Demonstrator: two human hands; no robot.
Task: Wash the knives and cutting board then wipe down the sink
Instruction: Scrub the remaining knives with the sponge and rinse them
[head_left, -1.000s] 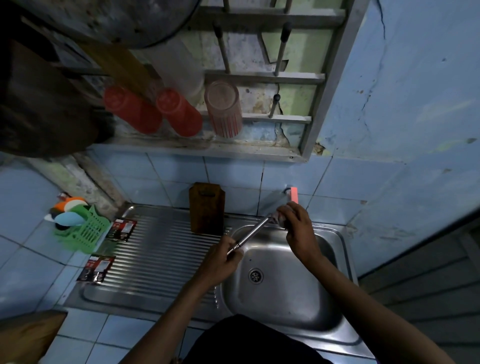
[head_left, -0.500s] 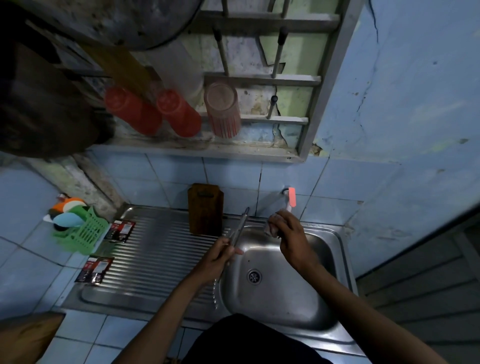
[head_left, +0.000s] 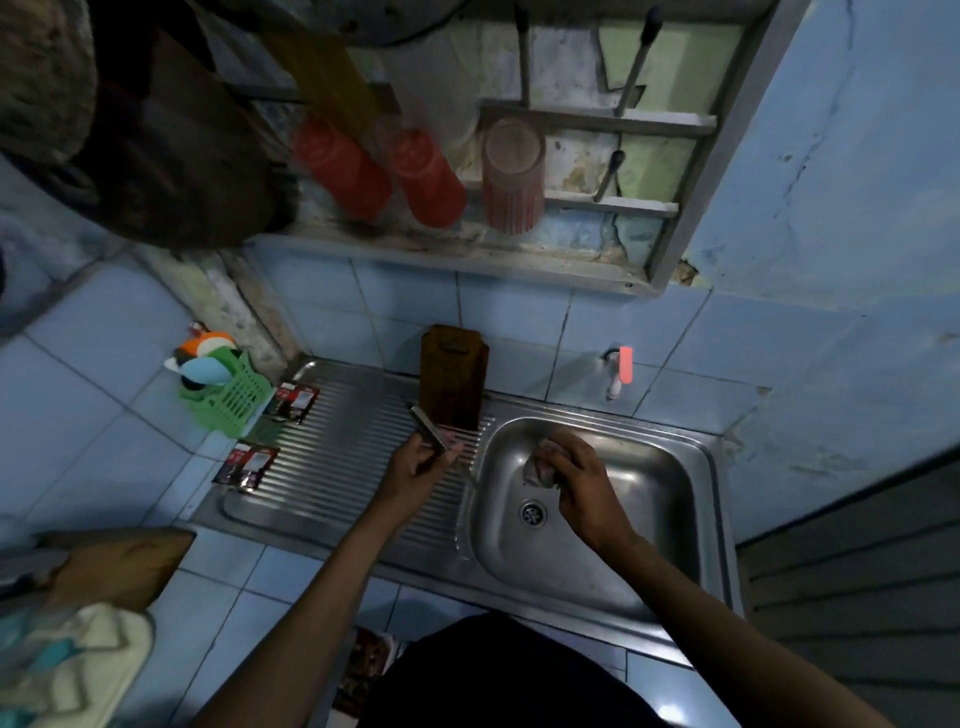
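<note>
At the centre of the frame the left hand (head_left: 415, 467) holds a knife (head_left: 431, 431), its grip curled round the middle of the metal so that one end points toward the upper left, above the ribbed drainboard (head_left: 332, 467), while the other end shows below the hand, near the basin's left rim. Which end is the blade cannot be told in the dim light. To the right, the right hand (head_left: 576, 478) is inside the sink basin (head_left: 649, 499), its grip closed round a small pale scrubber (head_left: 537, 467) of which only a little shows past the fingers. The drain (head_left: 532, 512) lies just below and left of that hand.

A dark brown cutting board (head_left: 453, 374) stands upright at the back of the drainboard, leaning on the blue tiled wall, just above the tip of the knife. A tap (head_left: 618, 371) with a pink handle comes out of the wall above the basin's back rim.

At the left edge of the steel sink unit lie two small dark sachets (head_left: 270, 431), and beside them on the tiled worktop (head_left: 104, 415) stands a green basket (head_left: 228, 395) holding coloured utensils. In the upper middle of the frame, two red cups (head_left: 379, 171) and one pinkish ribbed cup (head_left: 511, 176) sit upside down on a wall rack (head_left: 597, 202). A wooden board (head_left: 119, 561) lies at the lower left.
</note>
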